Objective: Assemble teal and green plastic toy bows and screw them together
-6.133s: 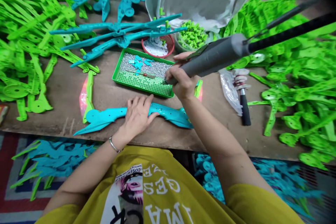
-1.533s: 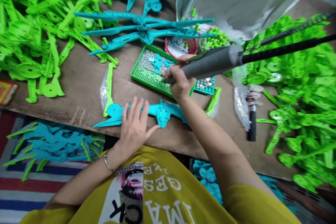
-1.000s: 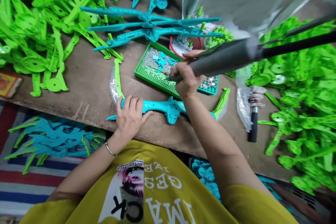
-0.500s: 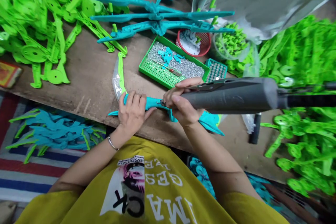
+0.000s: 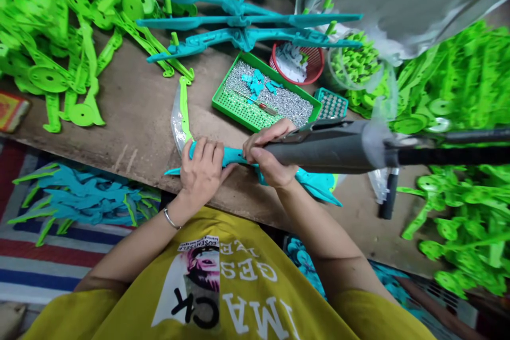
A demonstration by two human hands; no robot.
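Note:
My left hand (image 5: 202,170) is wrapped over a long blue plastic piece (image 5: 234,156) and presses it on the table near the front edge. A curved clear blade with a green spine (image 5: 181,117) sticks out from the piece's left end. Its pointed right end (image 5: 322,190) shows beyond my right forearm. My right hand (image 5: 271,156) is closed round the front of a grey electric screwdriver (image 5: 322,146), which lies almost level with its cord leading right. Its tip is hidden by my fingers, against or close to the blue piece.
A green tray (image 5: 239,109) holds many screws, small blue parts and a thin red-handled tool. Behind it are a red basket (image 5: 319,66) and a tub of green bits (image 5: 354,64). Blue frames (image 5: 243,21) stand further back. Green parts (image 5: 48,53) pile up on both sides.
The screwdriver has shifted left and its rear end has swung closer in. Its tip, seen before at the blue piece, is now covered by my right fingers. My left hand stays put.

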